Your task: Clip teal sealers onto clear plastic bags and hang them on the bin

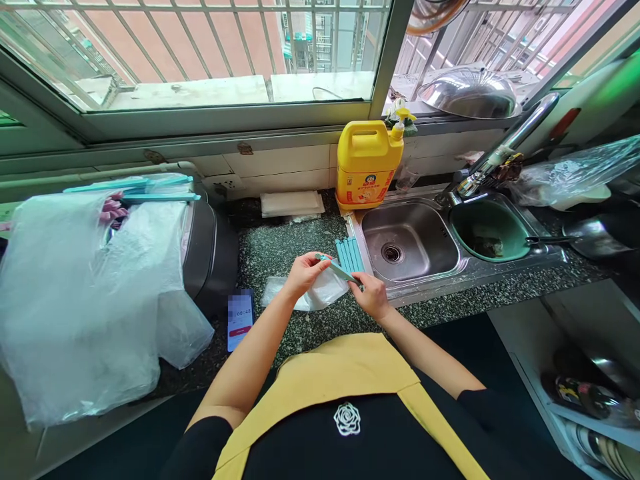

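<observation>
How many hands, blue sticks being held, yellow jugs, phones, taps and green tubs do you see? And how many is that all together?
Hands, left hand and right hand: 2
Blue stick being held: 1
Yellow jug: 1
Phone: 1
Tap: 1
Green tub: 1
Total: 7
</observation>
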A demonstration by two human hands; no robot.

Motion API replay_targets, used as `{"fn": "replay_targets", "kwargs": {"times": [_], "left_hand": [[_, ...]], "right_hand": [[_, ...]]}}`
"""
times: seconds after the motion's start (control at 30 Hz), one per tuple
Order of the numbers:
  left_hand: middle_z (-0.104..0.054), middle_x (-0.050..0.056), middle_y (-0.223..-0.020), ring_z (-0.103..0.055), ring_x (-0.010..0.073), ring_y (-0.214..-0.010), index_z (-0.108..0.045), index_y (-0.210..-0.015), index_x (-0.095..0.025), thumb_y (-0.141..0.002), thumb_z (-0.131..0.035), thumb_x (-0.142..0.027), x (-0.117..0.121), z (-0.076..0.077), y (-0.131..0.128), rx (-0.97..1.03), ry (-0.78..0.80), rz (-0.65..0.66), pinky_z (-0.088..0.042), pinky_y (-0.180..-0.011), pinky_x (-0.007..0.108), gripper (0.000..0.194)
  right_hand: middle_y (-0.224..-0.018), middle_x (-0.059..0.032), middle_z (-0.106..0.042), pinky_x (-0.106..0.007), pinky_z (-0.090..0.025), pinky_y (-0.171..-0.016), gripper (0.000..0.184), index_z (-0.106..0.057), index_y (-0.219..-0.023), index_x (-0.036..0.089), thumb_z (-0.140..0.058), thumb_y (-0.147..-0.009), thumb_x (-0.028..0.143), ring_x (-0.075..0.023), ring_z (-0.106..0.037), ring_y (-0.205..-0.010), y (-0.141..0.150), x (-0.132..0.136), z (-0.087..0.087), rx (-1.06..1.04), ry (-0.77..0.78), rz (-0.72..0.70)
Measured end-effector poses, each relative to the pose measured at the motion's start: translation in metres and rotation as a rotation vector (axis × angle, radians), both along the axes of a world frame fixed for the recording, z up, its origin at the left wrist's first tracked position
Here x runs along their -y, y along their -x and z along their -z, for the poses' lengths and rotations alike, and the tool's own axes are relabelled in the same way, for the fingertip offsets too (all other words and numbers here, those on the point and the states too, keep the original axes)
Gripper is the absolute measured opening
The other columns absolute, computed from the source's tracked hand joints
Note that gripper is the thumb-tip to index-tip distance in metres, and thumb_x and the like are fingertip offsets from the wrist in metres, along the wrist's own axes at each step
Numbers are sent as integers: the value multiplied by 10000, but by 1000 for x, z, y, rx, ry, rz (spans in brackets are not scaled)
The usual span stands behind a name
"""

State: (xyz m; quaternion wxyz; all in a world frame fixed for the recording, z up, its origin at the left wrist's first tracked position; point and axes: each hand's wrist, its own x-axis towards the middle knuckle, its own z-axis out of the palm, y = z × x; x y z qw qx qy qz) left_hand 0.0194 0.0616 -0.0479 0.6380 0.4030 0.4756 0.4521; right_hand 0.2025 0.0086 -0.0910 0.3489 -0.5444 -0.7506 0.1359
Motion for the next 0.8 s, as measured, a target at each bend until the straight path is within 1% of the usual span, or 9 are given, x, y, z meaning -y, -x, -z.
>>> {"fn": "replay_targets", "kwargs": {"times": [0.2,0.37,0.5,0.57,0.63,0.67,0.73,0.8], "left_hand": [[-633,15,-630,-494,80,-543,-690,-706,-120,-455,-784,-405,-2,-4,3,-4,55,13,-365,-521,203,390],[-623,16,-608,-464,71,-510,-693,-701,-119,-466,-773,-429,0,-6,1,0,35,20,-338,-488,201,397],[-604,15,-591,-438,72,-483,-690,-732,-116,-503,-739,-467,-1,-8,3,-54,18,57,-314,-469,210,422],[-575,-6,-559,-426,75,-461,-693,-846,-126,-526,-727,-457,-2,-9,10,-155,10,106,-303,-461,211,462],[-514,-40,-491,-409,83,-429,-674,-981,-140,-548,-724,-416,-4,-9,20,-356,-5,172,-293,-454,217,516],[-488,-49,-466,-411,93,-422,-668,-1013,-143,-560,-721,-390,-5,-7,24,-476,-19,208,-296,-456,223,519],[-501,-36,-468,-460,123,-450,-676,-1009,-146,-589,-702,-348,-6,1,27,-692,-53,291,-328,-481,238,466],[-596,12,-570,-550,167,-554,-666,-1044,-149,-633,-662,-311,-5,16,22,-833,-78,402,-381,-548,253,441]], "right_hand": [[-795,-52,-692,-273,-480,-680,154,-627,-886,190,-504,-834,266,-178,-644,-735,2,-1,0,-28,6,11],[-805,-52,-692,-282,-480,-691,155,-631,-876,194,-505,-823,267,-182,-640,-737,2,-1,-2,-58,52,26],[-799,-49,-691,-282,-473,-693,164,-636,-874,203,-505,-817,283,-182,-636,-730,4,1,-3,-51,100,28],[-781,-46,-689,-273,-464,-681,168,-640,-866,204,-515,-811,302,-177,-631,-709,2,-1,-2,-29,115,49],[-743,-39,-683,-264,-452,-649,181,-645,-852,208,-521,-805,332,-172,-622,-678,-2,-6,0,-1,138,140],[-732,-39,-679,-262,-447,-634,192,-648,-842,208,-519,-804,346,-173,-619,-672,-4,-10,1,21,158,202],[-751,-54,-677,-268,-441,-627,212,-653,-820,202,-513,-801,361,-186,-621,-705,-7,-20,7,90,219,312],[-785,-84,-677,-291,-445,-647,216,-659,-807,188,-519,-793,353,-211,-629,-752,-5,-30,15,183,326,354]]}}
